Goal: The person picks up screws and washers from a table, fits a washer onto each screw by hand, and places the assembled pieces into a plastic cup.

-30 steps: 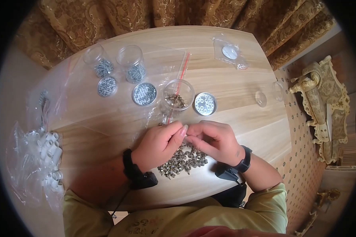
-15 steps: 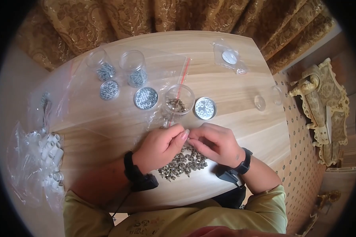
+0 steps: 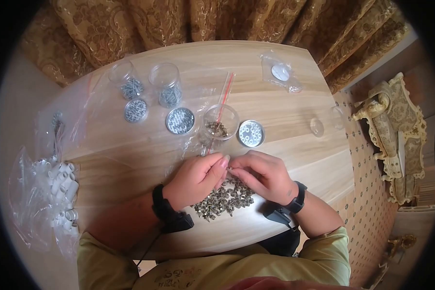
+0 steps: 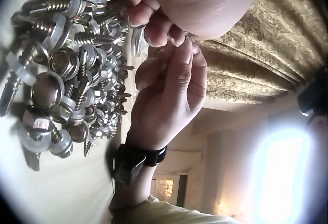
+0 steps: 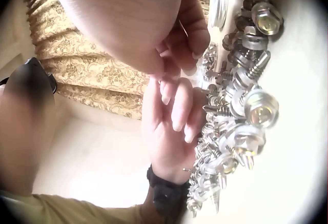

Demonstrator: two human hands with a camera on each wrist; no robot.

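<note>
My left hand (image 3: 195,178) and right hand (image 3: 266,175) meet fingertip to fingertip over the near part of the table. Between them they pinch a small metal screw (image 3: 230,168), mostly hidden by the fingers. Just below the hands lies a heap of hex-head screws (image 3: 223,200) with pale washers on their shanks; both wrist views show it close up. Beyond the hands stands a clear jar (image 3: 220,116) with some screws at its bottom. To its right, a round lid (image 3: 251,134) holds many small white rings.
Two clear jars of screws, one left (image 3: 130,88) and one right (image 3: 169,94), stand farther back, with filled lids (image 3: 136,110) (image 3: 180,121) before them. Plastic bags with white tube pieces (image 3: 63,186) lie at the left edge. A bagged white disc (image 3: 280,72) lies far right.
Both hands stay together and work with small finger movements at the pinched screw. The head view has tilted slightly, so the table sits a little lower in it.
</note>
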